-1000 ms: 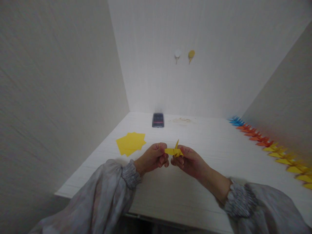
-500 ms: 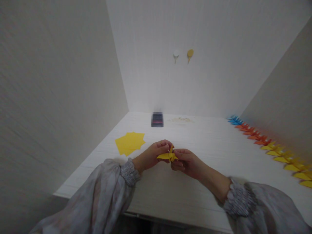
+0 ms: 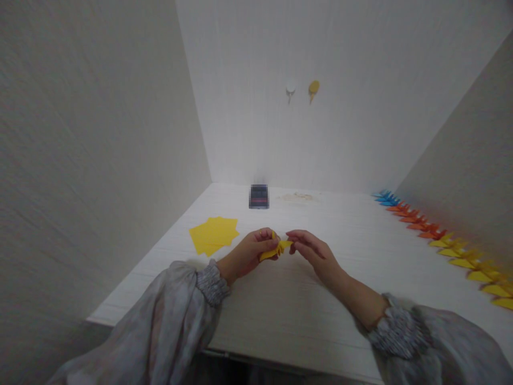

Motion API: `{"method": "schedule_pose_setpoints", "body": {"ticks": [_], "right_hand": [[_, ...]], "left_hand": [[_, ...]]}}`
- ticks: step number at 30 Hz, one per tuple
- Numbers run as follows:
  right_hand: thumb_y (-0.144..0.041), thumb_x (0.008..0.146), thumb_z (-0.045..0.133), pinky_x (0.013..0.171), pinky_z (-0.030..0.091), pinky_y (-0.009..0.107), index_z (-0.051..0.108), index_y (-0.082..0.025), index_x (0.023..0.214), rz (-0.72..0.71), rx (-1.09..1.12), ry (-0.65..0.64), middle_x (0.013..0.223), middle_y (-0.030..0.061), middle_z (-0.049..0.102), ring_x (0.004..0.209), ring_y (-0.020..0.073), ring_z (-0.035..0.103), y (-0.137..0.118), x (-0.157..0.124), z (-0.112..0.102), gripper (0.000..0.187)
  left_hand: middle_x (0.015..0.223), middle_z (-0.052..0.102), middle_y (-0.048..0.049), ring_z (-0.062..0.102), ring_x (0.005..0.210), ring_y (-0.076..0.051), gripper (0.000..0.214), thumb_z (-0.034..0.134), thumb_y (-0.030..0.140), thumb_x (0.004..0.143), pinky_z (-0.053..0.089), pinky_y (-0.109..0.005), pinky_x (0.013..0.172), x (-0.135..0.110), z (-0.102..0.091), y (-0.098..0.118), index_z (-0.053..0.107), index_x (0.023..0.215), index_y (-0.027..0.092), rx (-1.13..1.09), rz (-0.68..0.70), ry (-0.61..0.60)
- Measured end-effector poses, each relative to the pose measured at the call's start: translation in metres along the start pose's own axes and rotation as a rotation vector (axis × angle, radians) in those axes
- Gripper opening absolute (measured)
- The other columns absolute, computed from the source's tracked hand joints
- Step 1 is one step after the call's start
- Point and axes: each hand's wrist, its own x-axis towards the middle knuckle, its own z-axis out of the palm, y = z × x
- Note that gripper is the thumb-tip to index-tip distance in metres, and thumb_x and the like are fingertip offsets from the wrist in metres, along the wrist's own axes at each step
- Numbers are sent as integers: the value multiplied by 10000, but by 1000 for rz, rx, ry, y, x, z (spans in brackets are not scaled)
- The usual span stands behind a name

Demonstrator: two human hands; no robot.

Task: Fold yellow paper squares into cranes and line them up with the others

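A person's left hand point(image 3: 251, 251) pinches a folded yellow paper crane point(image 3: 282, 246) just below the center of the frame, while the right hand point(image 3: 316, 251) curves at the crane's tip, its grip there impossible to tell. Yellow sheets point(image 3: 215, 235) lie at center left; blue, orange and yellow folded cranes point(image 3: 430, 233) line the right side.

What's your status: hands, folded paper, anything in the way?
Left hand pinching folded paper. Right hand at its tip, contact unclear. Yellow sheets aside, left.

Two hands point(image 3: 256, 250), one held paper crane point(image 3: 285, 245), two wall hooks point(image 3: 313, 86), one dark object point(image 3: 258, 197)
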Motion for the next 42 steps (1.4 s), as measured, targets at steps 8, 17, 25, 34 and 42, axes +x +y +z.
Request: {"method": "schedule_pose_setpoints", "body": {"ticks": [8,17,25,34,42], "right_hand": [[-172,826,437,676,411,321,568,-150,980,-474,-833,-9,817,76,641,730,166,563,4,2,-3,203],[-199,834,432,666,336,304,598,-137,950,-555,-1075,-21,775,69,641,684,155,539,-5,5,-3,212],[-158,807,426,666,276,309,625,-139,756,-440,-1104,-56,651,54,607,593,138,496,-12,3,0,207],[-140,805,396,624,277,266,568,-146,636,-239,-969,-115,594,21,571,559,118,474,-13,3,6,241],[-126,745,416,483,298,213,585,-175,539,-53,-797,-114,482,0,573,470,113,492,-13,3,6,270]], "left_hand": [[680,528,13,503,592,-67,183,645,235,675,408,-213,579,2,2,-3,498,722,137,-6,-13,-37],[730,553,-16,503,648,-81,168,650,254,663,401,-221,601,0,3,-2,586,744,122,45,-57,-29],[703,574,-24,508,621,-87,170,666,259,637,386,-230,590,1,4,-2,614,693,107,77,-78,-38],[666,571,-15,508,602,-83,158,658,254,645,387,-229,592,0,5,-2,603,663,107,81,-63,-41],[672,596,-24,517,596,-86,153,652,258,655,387,-231,600,1,1,-4,616,687,113,95,-67,-57]]}}
